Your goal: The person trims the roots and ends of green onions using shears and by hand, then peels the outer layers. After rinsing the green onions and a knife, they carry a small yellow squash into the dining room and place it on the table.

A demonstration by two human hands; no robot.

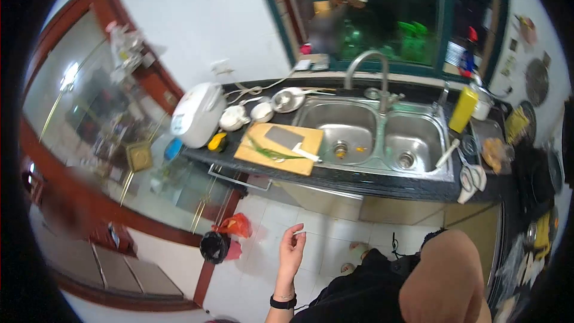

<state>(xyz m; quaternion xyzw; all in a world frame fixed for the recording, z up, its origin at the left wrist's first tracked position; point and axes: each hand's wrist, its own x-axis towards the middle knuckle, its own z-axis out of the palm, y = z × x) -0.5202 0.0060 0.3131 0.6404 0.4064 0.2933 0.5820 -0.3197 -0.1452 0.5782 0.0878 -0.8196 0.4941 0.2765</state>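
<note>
My left hand (292, 248) is low in the middle, over the floor, with loosely curled fingers, a gap before the thumb and nothing visible in it. A black band is on its wrist. My right hand is out of view; a large, blurred part of an arm shows at the lower right. On the counter lies a wooden cutting board (248, 151) with a cleaver (283, 137) and green stalks (269, 154) on it. Neither hand touches them.
A double sink (381, 143) lies right of the board, with a yellow bottle (463, 109) and white scissors (468, 184) beyond. A white appliance (197, 113) and bowls stand left. A black bin (214, 247) and red bag (237, 225) are on the floor.
</note>
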